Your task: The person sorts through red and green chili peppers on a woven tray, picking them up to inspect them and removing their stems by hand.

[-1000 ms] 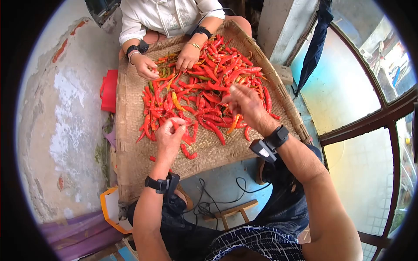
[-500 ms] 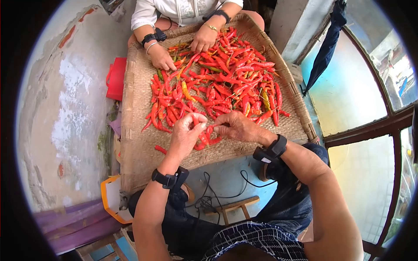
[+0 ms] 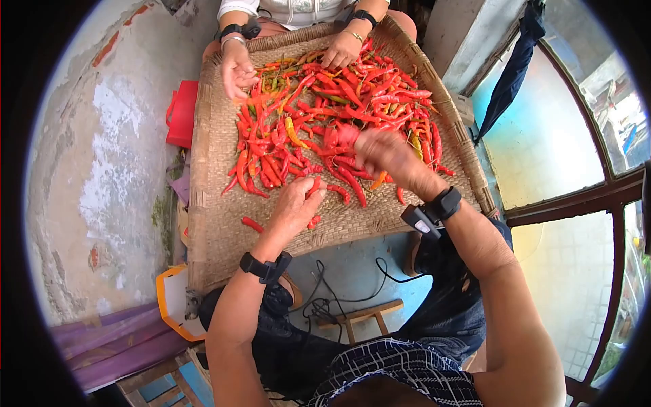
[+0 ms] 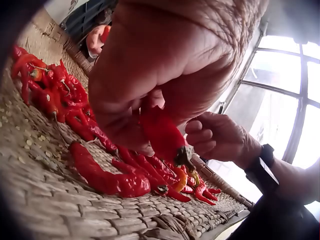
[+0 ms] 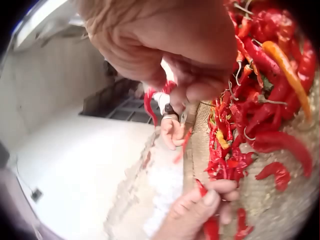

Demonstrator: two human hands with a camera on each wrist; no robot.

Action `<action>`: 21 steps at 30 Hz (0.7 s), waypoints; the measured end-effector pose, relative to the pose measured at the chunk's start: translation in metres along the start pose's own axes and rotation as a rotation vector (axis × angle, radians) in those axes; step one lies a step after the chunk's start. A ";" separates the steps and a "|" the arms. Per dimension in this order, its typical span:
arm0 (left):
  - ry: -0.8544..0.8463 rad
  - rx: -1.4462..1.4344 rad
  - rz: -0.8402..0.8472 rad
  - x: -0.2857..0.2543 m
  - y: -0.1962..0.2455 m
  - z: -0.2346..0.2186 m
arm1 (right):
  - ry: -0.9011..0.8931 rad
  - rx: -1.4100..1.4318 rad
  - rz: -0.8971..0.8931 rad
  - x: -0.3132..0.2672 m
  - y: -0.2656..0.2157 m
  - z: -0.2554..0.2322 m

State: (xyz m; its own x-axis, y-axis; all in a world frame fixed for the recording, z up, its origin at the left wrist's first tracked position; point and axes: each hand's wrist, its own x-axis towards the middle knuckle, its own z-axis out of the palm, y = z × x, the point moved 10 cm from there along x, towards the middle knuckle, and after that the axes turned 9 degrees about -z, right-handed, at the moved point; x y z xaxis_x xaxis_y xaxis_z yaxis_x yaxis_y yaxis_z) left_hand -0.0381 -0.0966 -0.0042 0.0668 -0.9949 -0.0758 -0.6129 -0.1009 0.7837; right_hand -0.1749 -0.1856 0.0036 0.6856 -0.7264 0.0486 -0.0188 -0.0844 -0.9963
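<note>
My left hand (image 3: 293, 205) is low over the near part of a woven tray (image 3: 220, 210), its thumb and fingers pinching a red chili pepper (image 4: 161, 136). The pepper's green-brown stem end sticks out from the fingers in the left wrist view. Farther right, my right hand (image 3: 393, 157) hangs over the chili pile (image 3: 325, 146) with curled fingers, blurred by motion. From its fingertips juts another red chili (image 5: 149, 104) in the right wrist view; the fingers partly hide it. A few loose red chilies (image 3: 252, 224) lie near my left hand.
Across the tray sits another person, one hand (image 3: 237, 71) turned palm up and the other hand (image 3: 342, 49) on the chilies. A red bag (image 3: 182, 114) stands left of the tray. Black cables (image 3: 322, 305) and a wooden stool (image 3: 363, 315) are below. A folded umbrella (image 3: 508, 74) hangs right.
My right hand came in beside the left hand, then swung back up and right over the pile. The left hand still pinches a chili. The other person's hand at left turned palm up.
</note>
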 end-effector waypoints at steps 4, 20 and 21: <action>-0.097 0.061 -0.165 0.006 -0.018 0.002 | 0.357 0.107 -0.031 -0.009 -0.002 -0.035; 0.006 -0.476 -0.095 -0.003 0.009 -0.009 | -0.291 0.266 0.414 -0.039 0.049 0.084; 0.014 -0.407 -0.064 -0.001 0.010 -0.018 | -0.228 0.151 0.326 -0.030 0.033 0.068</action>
State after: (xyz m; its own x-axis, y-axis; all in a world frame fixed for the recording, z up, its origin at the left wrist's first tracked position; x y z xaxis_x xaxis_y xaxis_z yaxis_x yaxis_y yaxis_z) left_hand -0.0301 -0.0967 0.0143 0.1070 -0.9862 -0.1264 -0.2461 -0.1494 0.9576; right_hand -0.1461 -0.1203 -0.0360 0.8052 -0.5275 -0.2708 -0.1659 0.2380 -0.9570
